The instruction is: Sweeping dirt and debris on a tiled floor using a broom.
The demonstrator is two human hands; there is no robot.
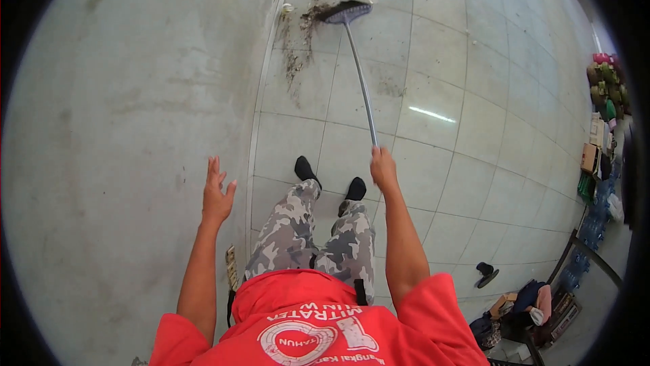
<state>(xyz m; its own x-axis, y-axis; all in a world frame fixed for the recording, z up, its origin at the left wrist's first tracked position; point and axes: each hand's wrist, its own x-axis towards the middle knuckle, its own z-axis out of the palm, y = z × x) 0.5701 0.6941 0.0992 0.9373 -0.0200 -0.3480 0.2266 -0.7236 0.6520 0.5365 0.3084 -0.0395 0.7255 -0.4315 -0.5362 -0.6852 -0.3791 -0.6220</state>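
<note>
My right hand (384,169) is closed around the upper end of a broom (361,81) with a grey metal handle. The broom's purple head with dark bristles rests on the tiled floor ahead, against a pile of dirt (315,12). More dark debris (293,65) trails from the pile toward me, along the foot of the wall. My left hand (217,193) is held up near the wall at left, fingers apart, with nothing in it.
A stained pale wall (149,109) runs along my left. Light square tiles (433,163) cover the floor. At right lie a dark sandal (485,274), heaped bags and clothes (528,305), and a row of blue plastic bottles (592,230). Boxes (590,156) stand farther along.
</note>
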